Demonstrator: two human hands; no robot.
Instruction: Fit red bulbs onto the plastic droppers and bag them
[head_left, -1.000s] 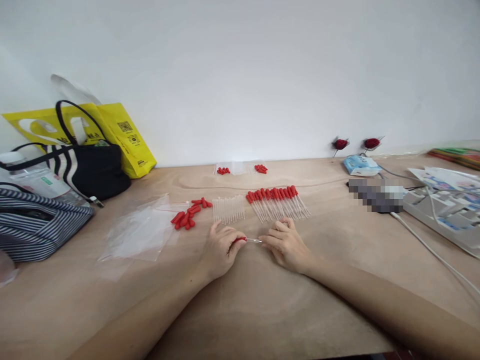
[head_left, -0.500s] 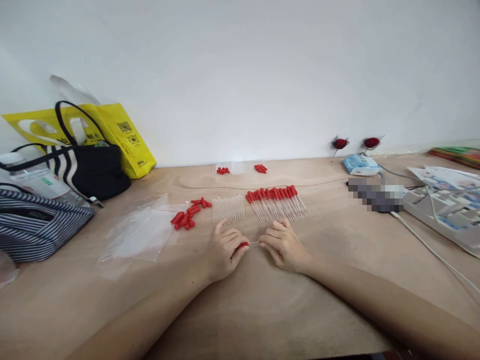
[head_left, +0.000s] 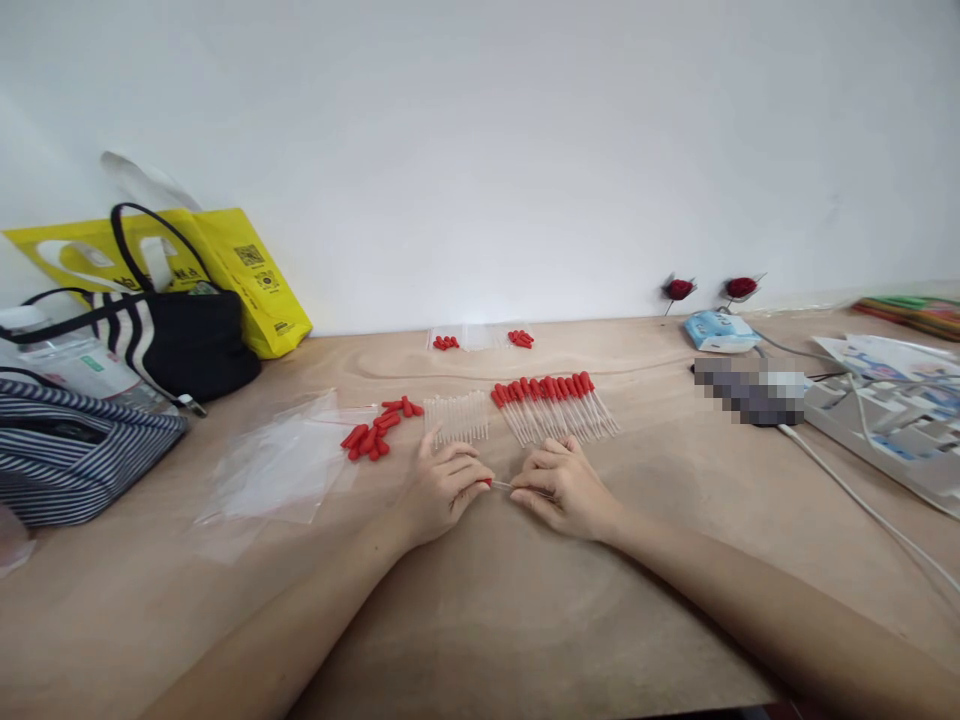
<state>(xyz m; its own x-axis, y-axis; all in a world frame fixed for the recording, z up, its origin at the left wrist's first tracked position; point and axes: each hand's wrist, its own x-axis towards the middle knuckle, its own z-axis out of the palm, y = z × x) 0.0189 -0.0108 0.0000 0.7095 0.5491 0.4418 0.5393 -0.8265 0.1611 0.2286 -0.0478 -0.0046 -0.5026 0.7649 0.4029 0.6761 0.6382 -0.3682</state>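
My left hand (head_left: 444, 487) pinches a red rubber bulb (head_left: 488, 482), mostly hidden behind the fingers. From the bulb a thin clear dropper tube (head_left: 501, 485) runs across to my right hand (head_left: 564, 488), whose fingers are closed on it. Just beyond my left hand lies a row of bare clear tubes (head_left: 456, 415). Past my right hand is a row of droppers (head_left: 555, 405) with red bulbs on their far ends. Loose red bulbs (head_left: 367, 440) are heaped beyond and left of my left hand.
Clear plastic bags (head_left: 277, 465) lie flat at left, near a striped pouch (head_left: 90, 450), a black bag (head_left: 195, 340) and a yellow bag (head_left: 262, 280). Small bags of red bulbs (head_left: 520, 340) rest by the wall. A power strip (head_left: 885, 430) and a cable (head_left: 862, 500) occupy the right.
My hands stay on the same dropper. The left fingers cover more of the red bulb, and the right hand has shifted slightly, its thumb lying straighter along the tube.
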